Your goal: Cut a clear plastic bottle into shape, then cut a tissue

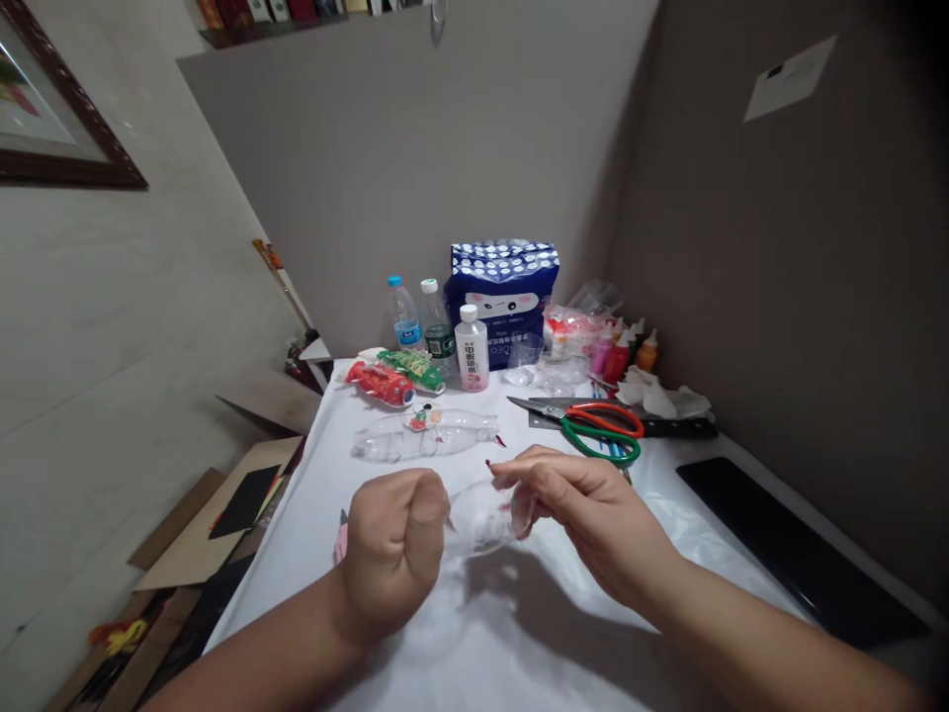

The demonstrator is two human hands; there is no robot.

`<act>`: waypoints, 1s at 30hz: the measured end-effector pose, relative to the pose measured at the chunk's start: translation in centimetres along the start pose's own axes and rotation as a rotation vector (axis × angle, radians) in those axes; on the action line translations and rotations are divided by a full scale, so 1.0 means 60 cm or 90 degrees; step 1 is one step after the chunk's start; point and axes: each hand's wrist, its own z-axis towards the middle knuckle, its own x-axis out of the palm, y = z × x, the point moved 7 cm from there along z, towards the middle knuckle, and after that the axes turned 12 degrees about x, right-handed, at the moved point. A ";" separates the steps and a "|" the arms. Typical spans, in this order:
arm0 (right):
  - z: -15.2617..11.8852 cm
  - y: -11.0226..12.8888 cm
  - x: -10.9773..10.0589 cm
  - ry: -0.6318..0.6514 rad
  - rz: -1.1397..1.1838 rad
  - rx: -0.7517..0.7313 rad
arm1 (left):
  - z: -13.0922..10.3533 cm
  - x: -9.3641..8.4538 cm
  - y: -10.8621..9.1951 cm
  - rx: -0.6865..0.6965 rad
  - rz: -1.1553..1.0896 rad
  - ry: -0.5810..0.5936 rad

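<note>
A cut piece of clear plastic bottle (478, 519) with small red marks hangs above the white table between my hands. My left hand (396, 549) is closed in a fist around its left end, hiding that end. At the rim on the right, my right hand (582, 509) pinches the plastic between thumb and fingers. A tiny dark red bit (488, 463) shows at the tip of a right finger. Behind the hands lies a clear bottle (452, 435) on its side, with a colourful patch on it. Scissors (602, 432) with red and green handles rest beyond my right hand.
A knife (678, 428) lies under the scissors, and a long black object (793, 549) at right. Decorated red (380, 383) and green (416, 370) fish shapes, upright bottles (473, 351), a blue bag (504, 297) and paint bottles (615, 361) stand behind. Something pink (341, 544) is by my left wrist.
</note>
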 end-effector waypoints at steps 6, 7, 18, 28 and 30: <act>-0.003 0.016 -0.007 -0.044 -0.138 -0.035 | -0.001 0.009 0.016 -0.049 -0.055 -0.003; -0.004 0.014 -0.009 -0.046 -0.118 -0.028 | 0.000 0.011 0.018 -0.074 -0.070 0.002; 0.014 -0.025 -0.016 -0.084 0.033 0.102 | 0.007 0.036 0.059 -0.312 -0.187 0.177; 0.001 -0.004 0.004 -0.061 -0.032 0.042 | -0.005 0.057 0.038 -0.438 -0.312 0.323; -0.001 0.013 0.007 -0.032 -0.097 -0.013 | -0.004 0.055 0.039 -0.452 -0.341 0.321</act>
